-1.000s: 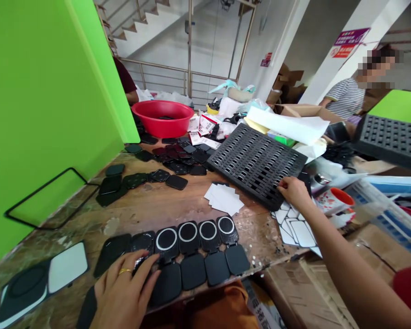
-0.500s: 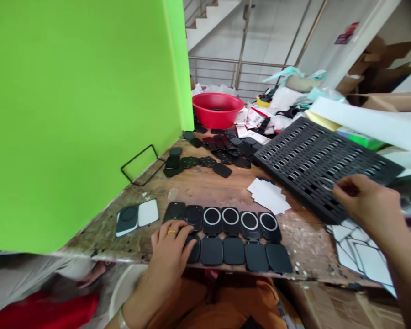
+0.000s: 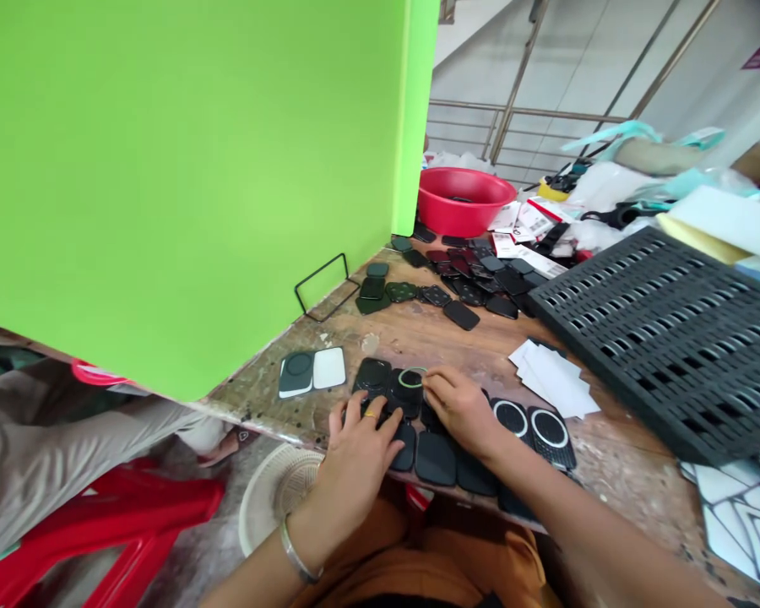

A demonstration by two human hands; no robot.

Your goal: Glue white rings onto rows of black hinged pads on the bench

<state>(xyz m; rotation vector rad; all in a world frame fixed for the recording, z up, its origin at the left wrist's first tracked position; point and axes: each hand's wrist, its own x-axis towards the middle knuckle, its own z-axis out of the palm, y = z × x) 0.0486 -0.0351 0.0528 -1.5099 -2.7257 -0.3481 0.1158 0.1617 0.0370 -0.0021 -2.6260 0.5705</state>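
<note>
Two rows of black square hinged pads (image 3: 435,458) lie along the table's front edge. My left hand (image 3: 361,435) rests on the leftmost ones, fingers spread and holding nothing. Between the fingertips of my right hand (image 3: 459,409) is a thin pale ring (image 3: 411,377), held over the second pad (image 3: 405,395) of the back row. White rings (image 3: 550,428) sit on the two rightmost back pads. My right hand and forearm hide the pads in the middle. At the far left of the row stands an uncovered black pad (image 3: 373,371).
A black slotted rack (image 3: 659,338) holding many rings lies at right, with white cards (image 3: 554,377) beside it. Loose dark plates (image 3: 461,315) are heaped before a red basin (image 3: 465,203). A green panel (image 3: 196,169) borders the left side, near a wire stand (image 3: 320,319).
My right hand has come from the rack leftward to the back row, bringing a ring. My left hand stays on the left pads. The view has turned to the left.
</note>
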